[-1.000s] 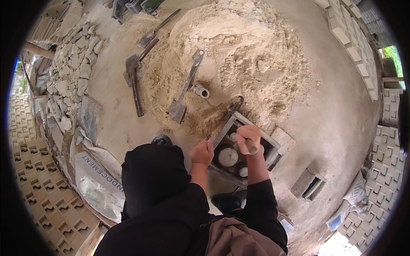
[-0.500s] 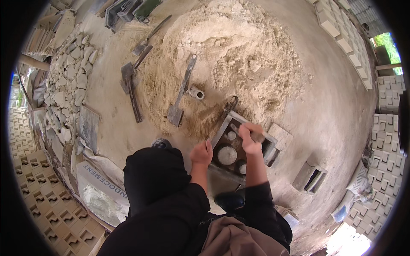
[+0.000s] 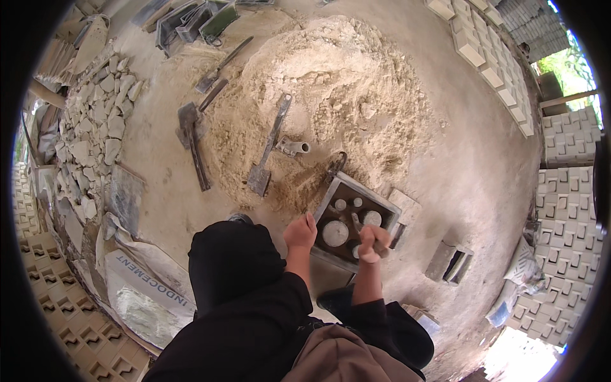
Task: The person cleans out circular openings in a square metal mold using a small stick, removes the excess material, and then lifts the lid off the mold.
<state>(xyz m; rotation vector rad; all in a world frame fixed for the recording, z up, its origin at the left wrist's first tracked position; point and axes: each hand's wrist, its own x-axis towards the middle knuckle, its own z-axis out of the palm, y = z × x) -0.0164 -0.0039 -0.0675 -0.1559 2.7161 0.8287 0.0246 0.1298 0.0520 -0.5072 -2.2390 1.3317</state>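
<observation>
Left hand (image 3: 299, 233) is curled into a fist just beside the left rim of the rectangular mould (image 3: 371, 191); cannot tell whether it holds anything. Right hand (image 3: 368, 244) grips a short-handled tool (image 3: 355, 221) over the mould's near right part. Mould lies on the floor, pale round discs (image 3: 336, 233) inside. Powdery heap (image 3: 344, 76) lies beyond; shovel (image 3: 272, 141) rests far left.

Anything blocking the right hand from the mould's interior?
Nothing visible does. The right hand is over the near right edge of the rectangular mould, gripping a hand tool angled over the pale discs; contact can't be judged.
</observation>
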